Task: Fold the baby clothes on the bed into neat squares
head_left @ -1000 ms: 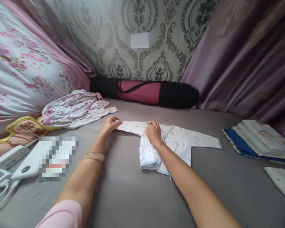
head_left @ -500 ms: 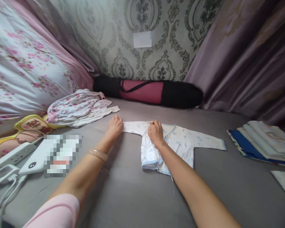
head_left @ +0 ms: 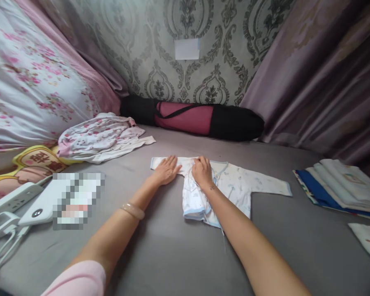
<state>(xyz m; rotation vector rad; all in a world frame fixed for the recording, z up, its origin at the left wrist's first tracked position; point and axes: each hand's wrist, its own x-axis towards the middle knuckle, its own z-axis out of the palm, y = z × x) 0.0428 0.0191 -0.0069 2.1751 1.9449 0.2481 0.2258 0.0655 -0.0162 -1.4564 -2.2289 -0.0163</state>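
Observation:
A small white baby shirt (head_left: pixel 234 189) with light blue trim and prints lies spread on the grey sheet, both sleeves stretched out sideways. My left hand (head_left: pixel 168 169) rests flat on its left sleeve, fingers apart, with the cuff showing beyond the fingertips. Near the left shoulder, my right hand (head_left: pixel 202 172) is closed, its fingers pinching the shirt fabric. Thin ties hang at the front and below the hem. The right forearm covers part of the shirt's body.
A black and maroon long bag (head_left: pixel 185 119) lies along the wall. Crumpled clothing (head_left: pixel 101 137), a yellow cushion (head_left: pixel 37 158), a power strip (head_left: pixel 17 197) and a white device (head_left: pixel 45 205) are left. Folded cloths (head_left: pixel 342 183) and another cloth (head_left: pixel 368 240) are right.
My left hand has let go of the sleeve's cuff, moved right along the sleeve and opened flat on it. My right hand has stayed in place.

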